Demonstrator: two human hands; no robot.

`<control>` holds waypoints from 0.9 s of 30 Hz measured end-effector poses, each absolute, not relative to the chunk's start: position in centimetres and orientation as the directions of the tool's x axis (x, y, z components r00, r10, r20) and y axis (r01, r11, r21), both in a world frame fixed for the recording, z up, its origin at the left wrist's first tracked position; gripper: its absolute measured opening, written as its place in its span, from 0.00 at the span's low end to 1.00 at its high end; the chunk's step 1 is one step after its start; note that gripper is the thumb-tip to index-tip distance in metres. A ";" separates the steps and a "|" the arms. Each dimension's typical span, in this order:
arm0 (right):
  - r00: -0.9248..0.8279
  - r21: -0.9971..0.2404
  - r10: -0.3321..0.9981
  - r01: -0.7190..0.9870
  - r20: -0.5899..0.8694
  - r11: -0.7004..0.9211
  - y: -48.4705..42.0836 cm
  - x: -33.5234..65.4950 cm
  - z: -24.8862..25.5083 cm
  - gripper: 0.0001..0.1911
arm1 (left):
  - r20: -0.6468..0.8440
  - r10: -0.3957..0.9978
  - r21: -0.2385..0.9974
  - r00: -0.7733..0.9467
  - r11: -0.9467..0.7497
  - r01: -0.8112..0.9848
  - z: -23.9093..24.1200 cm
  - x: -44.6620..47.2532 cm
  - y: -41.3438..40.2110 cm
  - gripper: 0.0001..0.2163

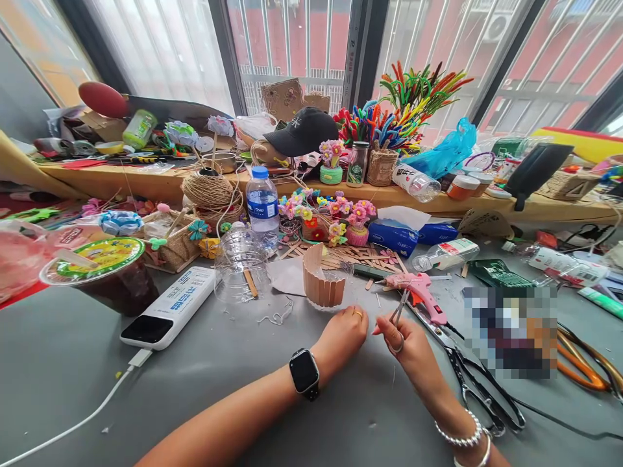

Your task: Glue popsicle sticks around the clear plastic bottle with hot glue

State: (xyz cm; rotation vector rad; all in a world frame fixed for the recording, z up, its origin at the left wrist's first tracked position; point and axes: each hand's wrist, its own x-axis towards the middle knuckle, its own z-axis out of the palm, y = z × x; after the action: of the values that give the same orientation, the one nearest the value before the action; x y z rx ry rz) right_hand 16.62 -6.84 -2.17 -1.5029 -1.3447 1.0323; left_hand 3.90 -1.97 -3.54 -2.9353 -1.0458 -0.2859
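My right hand [413, 353] is closed round the ring handles of small metal scissors [402, 306], which point upward. Close to its left, my left hand [341, 336] is closed, its fingertips hidden from this side; whether it pinches something small cannot be made out. Just beyond my left hand stands a small cup-like piece [325, 288], partly ringed with upright wooden strips, its clear plastic showing at the right. A pink glue gun [419, 288] lies behind the small scissors. Large black-handled scissors [470, 373] lie to the right of my right hand.
At left are a drink cup [131, 279], a white power bank [172, 311] and a cut clear plastic bottle [241, 269]. A water bottle [261, 211] stands behind. Wooden strips [374, 256] lie scattered near blue tissue packs [394, 239]. Orange-handled scissors [581, 363] lie far right.
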 end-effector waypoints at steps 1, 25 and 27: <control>0.075 -0.946 0.997 0.320 -0.027 -0.050 -6.9 16.5 -2.0 0.23 | 0.177 0.627 0.051 0.759 -0.776 0.629 -3.6 4.0 -1.9 0.07; -0.041 -0.893 0.998 0.448 -0.058 -0.033 -7.2 15.4 -2.3 0.24 | 0.433 0.865 0.299 0.252 -0.402 0.865 -0.9 -7.0 0.7 0.10; -0.049 -0.890 0.997 0.454 -0.064 -0.035 -7.2 15.4 -2.3 0.24 | 0.395 0.884 0.266 0.252 -0.373 0.889 -1.0 -6.4 1.8 0.11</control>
State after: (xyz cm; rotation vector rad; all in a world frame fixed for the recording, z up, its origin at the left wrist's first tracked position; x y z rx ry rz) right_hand 15.39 -7.25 -2.33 -1.5590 -1.5742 1.0349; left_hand -6.41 1.78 -1.02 -2.4771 -1.7532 -0.7685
